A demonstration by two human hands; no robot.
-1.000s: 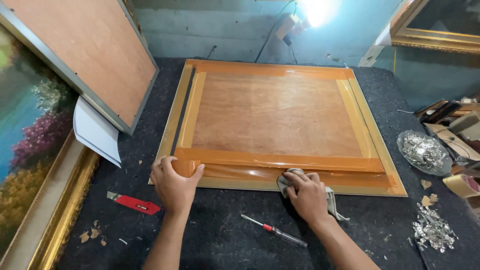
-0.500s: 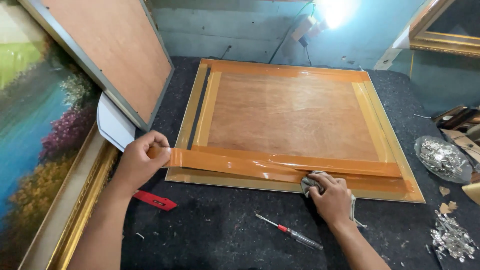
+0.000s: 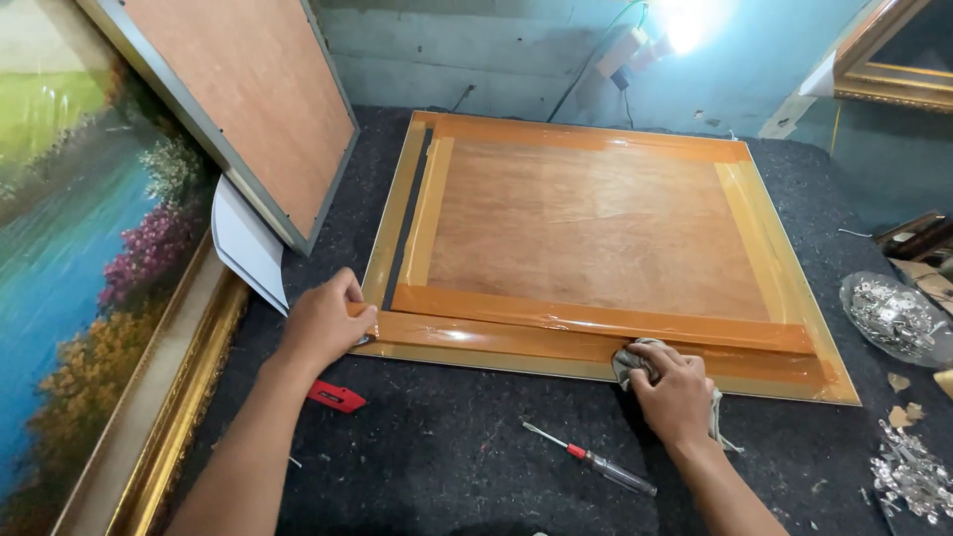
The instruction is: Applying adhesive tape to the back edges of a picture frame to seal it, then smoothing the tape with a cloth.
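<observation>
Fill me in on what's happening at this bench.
A person is taping the back of a picture frame lying face down on a dark mat. The left hand pins the tape at the near left corner; the right hand presses a rag onto the near edge. A screwdriver lies nearby.

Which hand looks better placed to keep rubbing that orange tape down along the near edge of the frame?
Probably the right hand: it holds a grey cloth pressed on the orange tape midway along the near edge. The left hand has no cloth and sits at the frame's left corner, pinching the tape end.
</observation>
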